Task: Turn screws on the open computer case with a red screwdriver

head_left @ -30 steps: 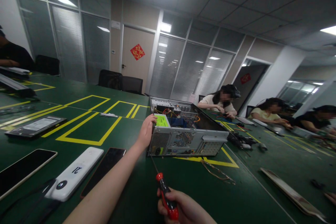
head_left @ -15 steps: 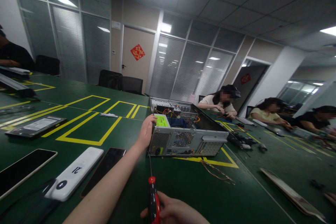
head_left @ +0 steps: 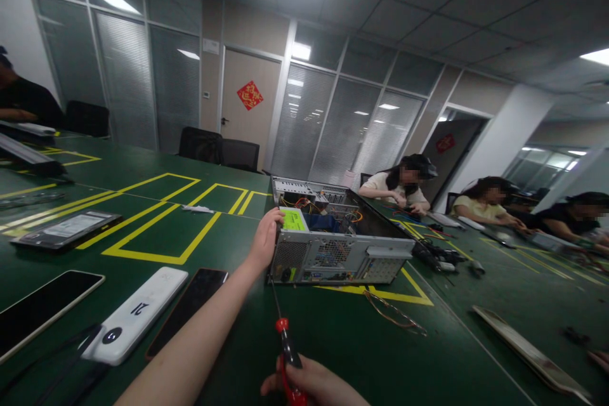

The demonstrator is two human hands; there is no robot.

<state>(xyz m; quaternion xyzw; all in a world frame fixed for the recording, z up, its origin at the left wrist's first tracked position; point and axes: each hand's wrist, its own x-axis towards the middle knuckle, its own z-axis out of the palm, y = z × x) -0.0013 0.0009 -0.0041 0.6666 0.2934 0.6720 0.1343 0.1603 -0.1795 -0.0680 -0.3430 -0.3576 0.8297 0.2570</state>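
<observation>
An opened computer case [head_left: 361,250] lies on the green table with its rear panel towards me. My left hand [head_left: 265,242] grips the case's left rear corner, its fingers curled over the edge beside the power supply [head_left: 294,220] with a yellow-green label. In my right hand [head_left: 316,380] is a red and black screwdriver [head_left: 287,346], held by its handle. The long thin shaft points away from me, and its tip reaches the lower left corner of the rear panel. Whether the tip sits in a screw is too small to tell. Coloured cables show inside the case.
To the left lie a hard drive [head_left: 69,228], a white device marked 21 [head_left: 137,314] and two dark phones [head_left: 45,311] [head_left: 190,307]. Eyeglasses [head_left: 394,314] rest before the case; another phone [head_left: 528,352] lies at right. Co-workers [head_left: 394,187] sit beyond.
The screwdriver's handle has swung slightly to the right and turned in my right hand, so the shaft now slants more. My left hand and the case have stayed put.
</observation>
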